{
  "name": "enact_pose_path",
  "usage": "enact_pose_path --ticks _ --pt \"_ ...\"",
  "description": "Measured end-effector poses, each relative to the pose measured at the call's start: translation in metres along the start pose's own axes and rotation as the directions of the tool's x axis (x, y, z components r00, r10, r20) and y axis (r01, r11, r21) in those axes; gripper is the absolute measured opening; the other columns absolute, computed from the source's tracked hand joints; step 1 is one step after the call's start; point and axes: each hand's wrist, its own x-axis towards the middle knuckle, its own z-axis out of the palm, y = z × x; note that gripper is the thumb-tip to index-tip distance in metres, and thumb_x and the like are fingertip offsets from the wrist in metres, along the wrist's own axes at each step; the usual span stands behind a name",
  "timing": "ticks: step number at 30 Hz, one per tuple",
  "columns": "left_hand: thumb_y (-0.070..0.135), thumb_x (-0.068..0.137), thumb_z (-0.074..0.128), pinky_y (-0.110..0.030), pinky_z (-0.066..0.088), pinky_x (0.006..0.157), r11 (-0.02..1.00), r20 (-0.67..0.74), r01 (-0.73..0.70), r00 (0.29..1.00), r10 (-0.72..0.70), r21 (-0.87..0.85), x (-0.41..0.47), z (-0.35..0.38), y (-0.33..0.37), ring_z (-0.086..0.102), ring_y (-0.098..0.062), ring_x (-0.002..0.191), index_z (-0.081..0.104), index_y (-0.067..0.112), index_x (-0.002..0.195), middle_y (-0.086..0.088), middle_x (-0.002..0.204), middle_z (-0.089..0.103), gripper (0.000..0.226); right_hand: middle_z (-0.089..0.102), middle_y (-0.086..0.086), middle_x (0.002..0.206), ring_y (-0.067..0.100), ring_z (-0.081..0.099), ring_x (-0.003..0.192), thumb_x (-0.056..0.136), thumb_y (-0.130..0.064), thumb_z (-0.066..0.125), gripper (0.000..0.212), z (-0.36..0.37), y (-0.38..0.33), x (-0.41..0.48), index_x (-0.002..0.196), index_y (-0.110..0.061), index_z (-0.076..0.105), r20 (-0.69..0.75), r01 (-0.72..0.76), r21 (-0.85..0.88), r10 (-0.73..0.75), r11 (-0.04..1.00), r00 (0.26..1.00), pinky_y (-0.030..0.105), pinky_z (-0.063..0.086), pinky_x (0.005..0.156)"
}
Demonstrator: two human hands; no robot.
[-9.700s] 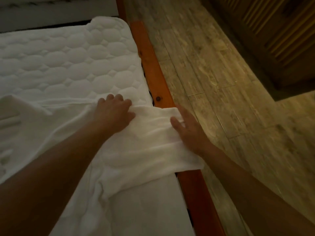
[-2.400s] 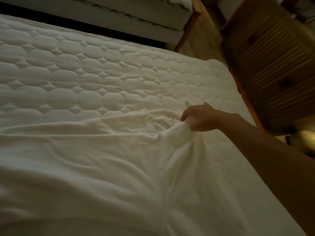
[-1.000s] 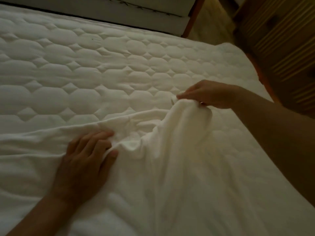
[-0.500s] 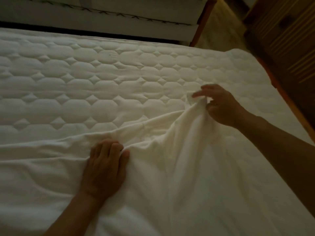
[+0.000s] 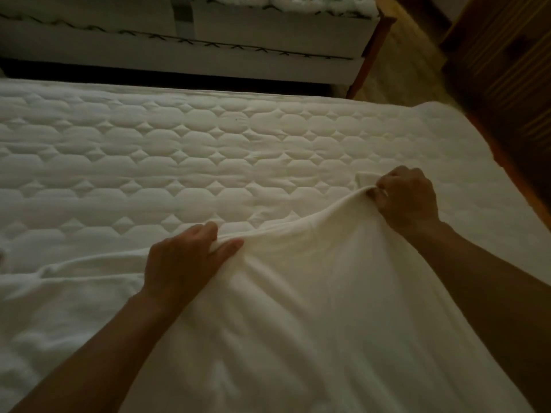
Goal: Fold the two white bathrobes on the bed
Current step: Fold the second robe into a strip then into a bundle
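Observation:
A white bathrobe (image 5: 298, 308) lies spread over the near half of the quilted bed (image 5: 179, 150). My left hand (image 5: 185, 263) pinches the robe's far edge near the middle, thumb on top. My right hand (image 5: 407, 201) grips the same edge further right and holds it lifted off the mattress, so the cloth stretches between both hands. More white cloth (image 5: 59, 293) lies flat at the left; whether it belongs to this robe or a second one I cannot tell.
A second bed (image 5: 268, 40) stands beyond a dark gap at the top. The orange wooden bed frame (image 5: 512, 174) runs along the right edge. A wooden slatted cabinet (image 5: 507, 70) stands at the upper right on the plank floor (image 5: 411, 55).
My left hand has gone from pressing flat on the cloth to pinching its edge. My right hand keeps its grip, now tautening the edge between the two hands.

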Motion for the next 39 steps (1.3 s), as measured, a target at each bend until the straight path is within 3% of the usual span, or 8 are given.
enact_pose_path --ticks 7,11,14,16,21,29,35,39 --pt "0.081 0.082 0.045 -0.031 0.038 0.059 0.972 0.209 0.234 0.952 -0.224 -0.025 0.003 0.027 -0.018 0.063 -0.027 0.073 0.049 0.023 0.067 0.005 0.068 0.058 0.061 0.057 0.02 0.108 0.041 0.055 0.095 0.098 -0.017 0.057 0.022 0.056 -0.031 -0.002 0.1 0.0 0.071 0.007 -0.132 -0.051 0.132 0.99 0.991 0.047 0.046 0.083" --pt "0.076 0.08 0.052 -0.028 0.041 0.056 0.958 0.417 0.212 0.901 -0.116 -0.192 0.0 -0.018 -0.042 0.059 -0.012 0.062 0.059 0.026 0.067 0.008 0.062 0.059 0.052 0.058 0.018 0.126 0.041 0.048 0.125 0.098 -0.015 0.053 0.025 0.053 -0.042 -0.011 0.114 -0.007 0.069 -0.041 -0.099 0.0 0.099 0.995 0.994 0.062 0.021 0.116" --pt "0.074 0.077 0.053 -0.03 0.048 0.059 0.945 0.505 0.257 0.854 -0.126 -0.2 -0.019 -0.047 -0.068 0.061 -0.009 0.061 0.066 0.025 0.075 0.008 0.063 0.062 0.05 0.065 0.009 0.123 0.03 0.054 0.126 0.095 -0.016 0.057 0.017 0.038 -0.092 -0.041 0.105 -0.015 0.071 -0.324 0.237 0.266 -0.144 0.934 0.935 0.061 0.013 0.118" --pt "0.083 0.077 0.049 -0.031 0.05 0.058 0.96 0.475 0.232 0.87 -0.134 -0.155 -0.031 -0.055 -0.084 0.06 -0.009 0.057 0.064 0.026 0.077 0.008 0.056 0.06 0.059 0.068 0.008 0.1 0.031 0.062 0.101 0.099 -0.026 0.056 0.019 0.037 -0.128 -0.065 0.092 -0.014 0.069 -0.367 0.489 0.288 -0.377 0.824 0.851 0.051 0.033 0.108" --pt "0.071 0.084 0.053 -0.03 0.046 0.058 0.962 0.415 0.204 0.903 -0.113 -0.182 -0.051 -0.061 -0.112 0.058 -0.01 0.059 0.059 0.024 0.065 0.01 0.058 0.058 0.051 0.061 0.012 0.077 0.033 0.055 0.073 0.104 -0.036 0.046 0.037 0.048 -0.152 -0.059 0.08 -0.011 0.058 -0.225 0.489 0.237 -0.443 0.839 0.868 0.043 0.041 0.071" --pt "0.063 0.093 0.044 -0.032 0.041 0.047 0.974 0.154 -0.062 0.988 0.029 0.218 -0.048 -0.082 -0.147 0.06 -0.033 0.049 0.046 0.019 0.065 -0.007 0.056 0.057 0.052 0.06 0.021 0.07 0.037 0.056 0.068 0.105 -0.035 0.045 0.044 0.046 -0.161 -0.041 0.073 -0.006 0.055 -0.205 0.409 0.104 -0.382 0.907 0.901 0.045 0.042 0.069" --pt "0.092 0.073 0.011 -0.032 0.044 0.072 0.976 0.467 -0.083 0.884 -0.022 0.203 -0.046 -0.105 -0.18 0.057 -0.023 0.073 0.06 0.027 0.073 0.003 0.069 0.058 0.082 0.061 0.023 0.072 0.04 0.058 0.072 0.104 -0.037 0.044 0.046 0.049 -0.167 -0.044 0.073 -0.005 0.056 -0.149 0.366 0.05 -0.356 0.929 0.923 0.045 0.041 0.07" --pt "0.088 0.081 0.025 -0.03 0.038 0.059 0.968 0.312 -0.117 0.949 0.043 0.223 -0.043 -0.144 -0.172 0.049 -0.02 0.059 0.037 0.03 0.065 0.014 0.062 0.038 0.062 0.06 0.024 0.073 0.04 0.056 0.073 0.106 -0.039 0.037 0.051 0.053 -0.166 -0.045 0.074 -0.003 0.055 -0.153 0.344 0.063 -0.332 0.937 0.931 0.046 0.038 0.07"
